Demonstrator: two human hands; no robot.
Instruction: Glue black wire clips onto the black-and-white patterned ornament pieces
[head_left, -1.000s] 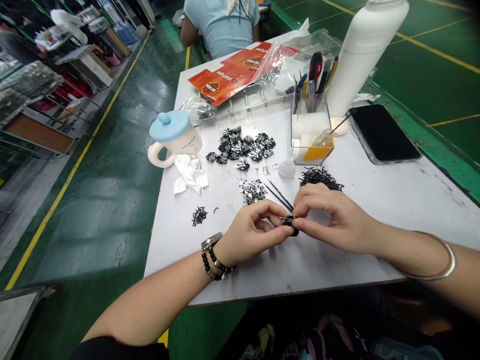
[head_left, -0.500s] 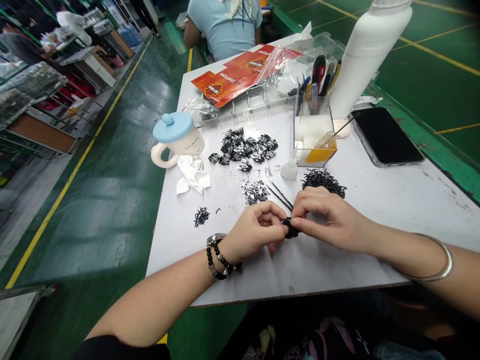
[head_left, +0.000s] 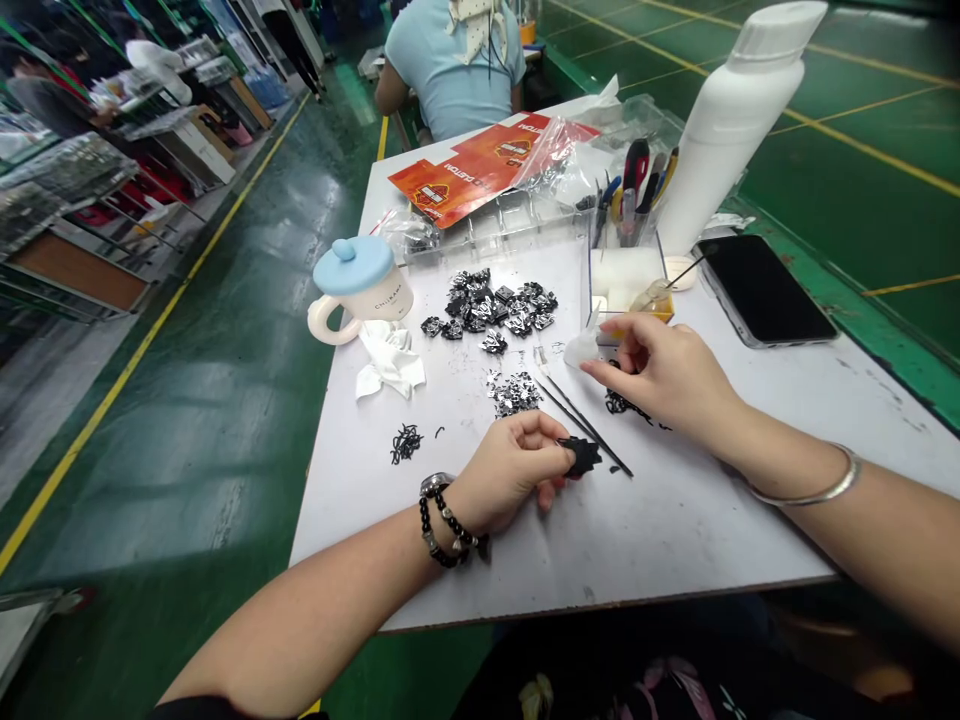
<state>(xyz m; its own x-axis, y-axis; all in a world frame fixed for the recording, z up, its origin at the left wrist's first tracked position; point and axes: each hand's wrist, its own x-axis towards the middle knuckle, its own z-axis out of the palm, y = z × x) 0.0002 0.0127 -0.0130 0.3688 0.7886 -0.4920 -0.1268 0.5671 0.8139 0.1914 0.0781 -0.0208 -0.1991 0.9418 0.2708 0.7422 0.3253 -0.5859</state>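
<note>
Head camera is showing my left hand (head_left: 517,468) pinching a flat, jagged black piece (head_left: 581,457) above the near-middle table (head_left: 675,540); a slackening thumb could be letting it slip. My right hand (head_left: 675,382) is curving at a smooth, translucent bottle (head_left: 580,351), grip unclear, and a dipping knuckle could be scattering the thin, curly black strips (head_left: 621,402).

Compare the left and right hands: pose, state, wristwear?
Left hand pinches a flat black piece; right hand has thumb and index finger spread at the small white bottle, contact unclear.
Left hand sits closer to the table's near edge; right hand is farther out.
Left wrist wears black beads and a silvery band; right forearm wears a silver bangle.
Shared: both bare, over the white tabletop.
</note>
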